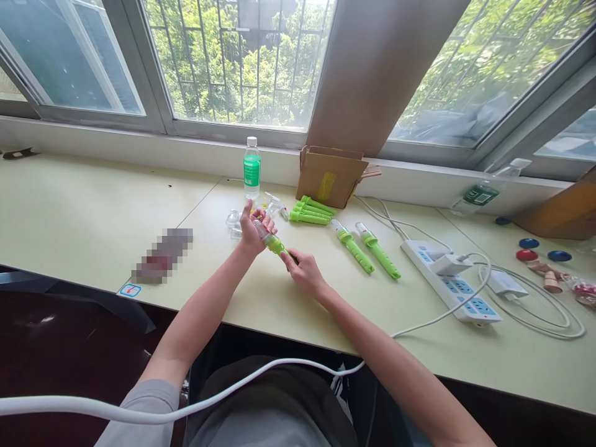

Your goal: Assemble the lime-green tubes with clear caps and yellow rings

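Observation:
Between my hands is a green plastic stick with a clear cap (275, 244), tilted over the table. My left hand (252, 234) is closed around its clear end, thumb pointing up and fingertips curled. At the other end, my right hand (303, 272) grips the green handle, which its fingers partly hide. Clear plastic pieces (233, 217) lie just beyond my left hand. Several green handles without caps (310, 212) are piled in front of the box. To the right rest two capped green sticks, one (354, 247) beside the other (378, 251).
A cardboard box (329, 177) and a water bottle (252, 169) stand near the window sill. On the right are a white power strip (449, 279) with cables, another bottle (479, 194), and coloured discs (526, 255). A white cable (233, 386) crosses before my body.

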The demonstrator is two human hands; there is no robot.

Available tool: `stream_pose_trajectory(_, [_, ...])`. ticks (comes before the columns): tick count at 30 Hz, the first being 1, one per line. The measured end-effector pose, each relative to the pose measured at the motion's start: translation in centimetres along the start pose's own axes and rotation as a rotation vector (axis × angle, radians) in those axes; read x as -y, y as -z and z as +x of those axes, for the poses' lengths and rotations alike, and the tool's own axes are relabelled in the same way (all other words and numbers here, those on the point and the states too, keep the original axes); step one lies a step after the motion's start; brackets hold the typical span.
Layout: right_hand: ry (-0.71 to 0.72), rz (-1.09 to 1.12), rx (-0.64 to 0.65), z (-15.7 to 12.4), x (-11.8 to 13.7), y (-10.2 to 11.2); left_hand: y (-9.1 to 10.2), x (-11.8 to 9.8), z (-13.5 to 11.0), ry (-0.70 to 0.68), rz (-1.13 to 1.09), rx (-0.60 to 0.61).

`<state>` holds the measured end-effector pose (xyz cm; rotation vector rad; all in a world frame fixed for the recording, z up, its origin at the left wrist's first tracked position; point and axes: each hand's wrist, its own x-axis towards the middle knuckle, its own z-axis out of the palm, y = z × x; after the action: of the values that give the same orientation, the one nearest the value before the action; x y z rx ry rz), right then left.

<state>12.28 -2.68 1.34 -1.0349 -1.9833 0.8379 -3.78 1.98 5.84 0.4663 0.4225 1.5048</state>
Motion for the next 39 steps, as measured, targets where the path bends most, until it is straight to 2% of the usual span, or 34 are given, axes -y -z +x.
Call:
stream_pose_trajectory(5, [-0.136, 0.268, 0.141, 0.0, 0.5, 0.3, -0.1, 0.0, -0.1, 0.021, -0.016, -0.02])
stream_pose_trajectory(9, [-0.3, 0.493, 0.252, 0.0, 0.5, 1.0, -0.1, 0.0, -0.1, 0.036, -0.016, 0.035])
stream_pose_trajectory(12, [-0.358, 0.547, 0.324, 0.1, 0.5, 1.2, -0.3, -0.2, -0.3, 0.052, -0.039, 0.057])
stream_pose_trajectory(14, [-0.308, 0.453, 0.303, 0.1, 0.4, 1.1, -0.5, -0.3, -0.5, 0.047, -0.05, 0.065])
stream_pose_trajectory(18, [-0.035, -0.043, 0.05, -0.1, 0.1, 0.3, -0.6, -0.3, -0.6, 0.019, -0.04, 0.026])
stream_pose_trajectory(22, [0.039, -0.417, -0.075, -0.3, -0.1, -0.2, -0.3, 0.3, -0.2, -0.051, -0.054, -0.059])
stream_pose_trajectory(24, [0.071, -0.564, -0.104, -0.4, -0.1, -0.3, 0.0, 0.6, 0.1, -0.09, -0.057, -0.109])
stream_pose_trajectory(27, [0.1, -0.72, -0.073, -0.5, 0.0, -0.5, 0.3, 0.8, 0.4, -0.129, -0.056, -0.156])
stream_pose_trajectory(30, [0.093, -0.762, -0.014, -0.4, -0.1, -0.6, 0.4, 0.8, 0.4, -0.106, -0.042, -0.147])
stream_pose_trajectory(33, [0.089, -0.696, 0.008, -0.3, 0.0, -0.5, 0.3, 0.7, 0.4, -0.068, -0.034, -0.135])
stream_pose_trajectory(36, [0.086, -0.532, 0.023, -0.2, 0.1, -0.2, 0.2, 0.6, 0.4, -0.043, -0.031, -0.121])
stream_pose_trajectory(39, [0.05, -0.261, 0.061, -0.2, 0.3, 0.1, 0.1, 0.5, 0.3, -0.012, -0.033, -0.102])
